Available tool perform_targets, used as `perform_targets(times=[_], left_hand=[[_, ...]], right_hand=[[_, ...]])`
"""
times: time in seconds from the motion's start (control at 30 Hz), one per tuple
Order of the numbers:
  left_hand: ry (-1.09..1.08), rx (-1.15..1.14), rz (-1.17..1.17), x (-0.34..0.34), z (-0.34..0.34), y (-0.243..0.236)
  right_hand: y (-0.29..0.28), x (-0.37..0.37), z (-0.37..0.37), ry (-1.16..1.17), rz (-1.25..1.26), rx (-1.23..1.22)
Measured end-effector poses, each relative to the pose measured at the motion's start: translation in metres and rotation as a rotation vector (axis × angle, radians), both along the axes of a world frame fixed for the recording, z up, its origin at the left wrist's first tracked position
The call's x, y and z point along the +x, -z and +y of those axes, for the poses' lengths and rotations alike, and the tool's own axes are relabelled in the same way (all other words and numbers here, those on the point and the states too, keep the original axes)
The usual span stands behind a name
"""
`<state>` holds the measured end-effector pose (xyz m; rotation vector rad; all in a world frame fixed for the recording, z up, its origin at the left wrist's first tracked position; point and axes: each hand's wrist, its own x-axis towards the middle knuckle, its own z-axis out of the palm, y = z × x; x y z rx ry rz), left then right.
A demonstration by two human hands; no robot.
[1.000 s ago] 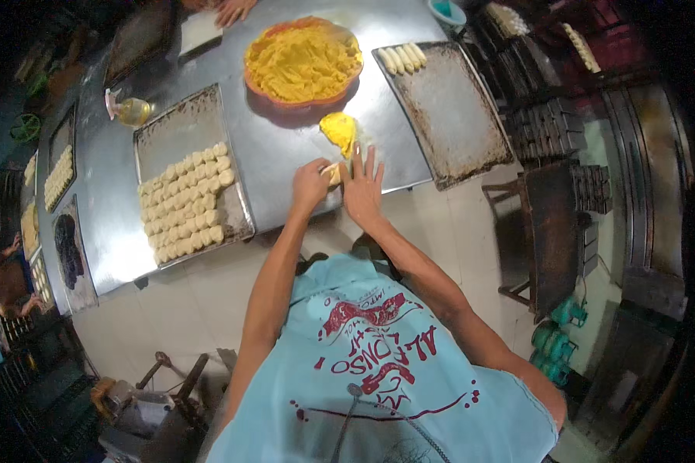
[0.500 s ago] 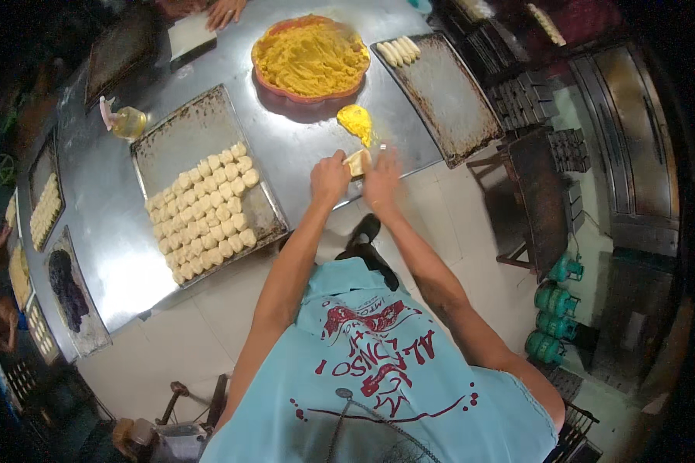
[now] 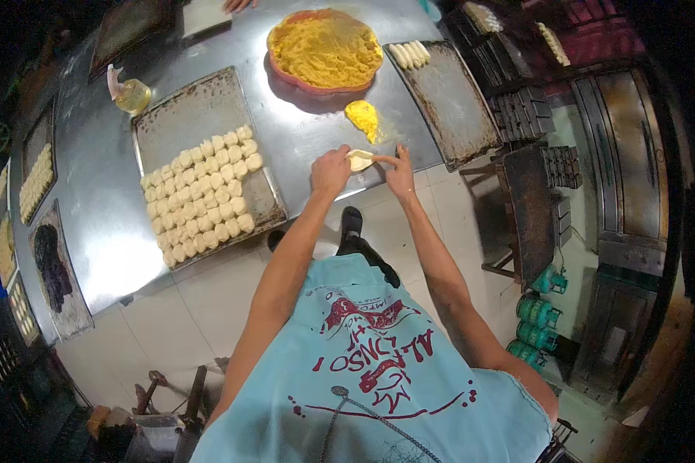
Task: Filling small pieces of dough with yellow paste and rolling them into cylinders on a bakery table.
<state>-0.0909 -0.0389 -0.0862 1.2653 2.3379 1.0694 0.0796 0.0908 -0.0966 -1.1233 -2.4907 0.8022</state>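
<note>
A small flattened piece of dough point(image 3: 360, 160) is in my left hand point(image 3: 331, 172), whose closed fingers grip its left side near the table's front edge. My right hand point(image 3: 399, 174) has its fingers apart, with one stretched sideways to touch the dough's right edge. Just beyond the hands lies a mound of bright yellow filling point(image 3: 361, 117), with a greasy smear beside it. Behind that stands a large reddish scalloped bowl point(image 3: 322, 86) of mustard-yellow filling point(image 3: 324, 48). To the left, rows of dough balls point(image 3: 201, 193) fill the near part of a metal tray point(image 3: 189, 108).
A worn baking tray point(image 3: 457, 108) at the right bears several dough rolls point(image 3: 409, 55). A spray bottle point(image 3: 130, 94) stands at the far left. The steel table's point(image 3: 104, 224) edge runs before me. Green gas cylinders point(image 3: 538, 310) and an oven point(image 3: 624, 147) are at the right. Another person's hand point(image 3: 239, 5) shows at the back.
My right hand, blurred over the dough before, has drawn slightly right and now reaches one finger to its edge. The dough stays in my left hand. The whole view has shifted a little.
</note>
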Motion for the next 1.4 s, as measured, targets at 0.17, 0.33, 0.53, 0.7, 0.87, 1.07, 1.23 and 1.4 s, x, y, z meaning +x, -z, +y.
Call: perform_targets(times=[0.17,0.33,0.53,0.7,0.87,1.07,1.23,1.4], left_hand=[[-0.025,-0.089,-0.037,0.005,0.005,0.003],[-0.054,-0.154,-0.062,0.018,0.013,-0.010],[-0.095,-0.126,-0.035,0.022,0.029,-0.009],[-0.123,-0.083,0.042,0.026,0.026,-0.009],[-0.078,-0.018,0.032,0.015,0.028,-0.008],[0.024,-0.092,0.038,0.008,0.025,0.009],[0.088,-0.077,0.064,0.004,0.010,0.008],[0.094,-0.119,0.059,-0.002,0.005,-0.003]], right_hand=[[-0.010,-0.018,-0.045,-0.133,-0.170,0.328],[-0.020,0.002,-0.020,-0.156,-0.260,0.471],[-0.009,-0.011,-0.028,-0.304,-0.294,0.494],[-0.018,-0.014,-0.024,-0.169,-0.271,0.459],[-0.014,-0.020,-0.035,-0.249,-0.261,0.521],[-0.005,-0.020,-0.044,-0.091,-0.384,0.478],[-0.014,-0.024,-0.056,0.054,-0.322,0.352],[0.013,-0.021,-0.055,-0.078,-0.397,0.431]])
